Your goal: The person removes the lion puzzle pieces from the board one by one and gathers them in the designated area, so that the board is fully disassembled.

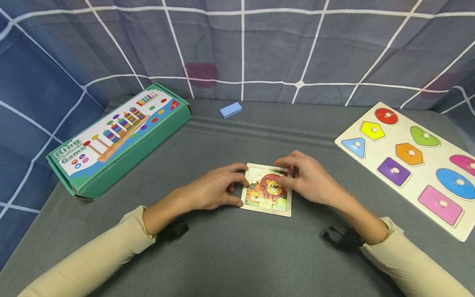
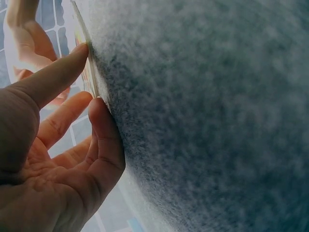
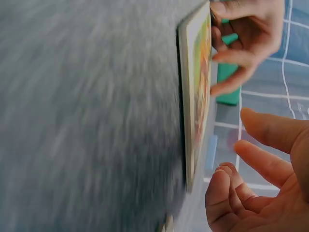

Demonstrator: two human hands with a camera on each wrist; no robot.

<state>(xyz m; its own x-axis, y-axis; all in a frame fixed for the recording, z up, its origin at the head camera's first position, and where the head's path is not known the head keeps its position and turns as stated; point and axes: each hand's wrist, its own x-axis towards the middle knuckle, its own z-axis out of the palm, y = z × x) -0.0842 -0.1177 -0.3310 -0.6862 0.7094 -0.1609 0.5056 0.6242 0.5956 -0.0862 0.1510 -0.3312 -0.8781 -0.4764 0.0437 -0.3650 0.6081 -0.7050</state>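
Observation:
A small square jigsaw puzzle [image 1: 265, 207] in a pale wooden frame lies flat on the grey surface, its pieces showing a lion. My left hand [image 1: 213, 187] holds the frame's left side, thumb near the lower corner and fingers along the edge above. The left wrist view shows that thumb [image 2: 72, 67] against the thin edge. Over the puzzle's right side is my right hand [image 1: 309, 177], its thumb above the lion picture. In the right wrist view the fingers [image 3: 263, 162] of this hand are loosely bent, apart, with nothing seen between them.
A green Ring Challenge Game box [image 1: 137, 159] stands at the left. A small blue block [image 1: 231, 110] lies at the back. On the right is a wooden shape board [image 1: 384, 181] with colourful knobbed pieces. Behind hangs a dark blue curtain [image 1: 271, 45] with white lines.

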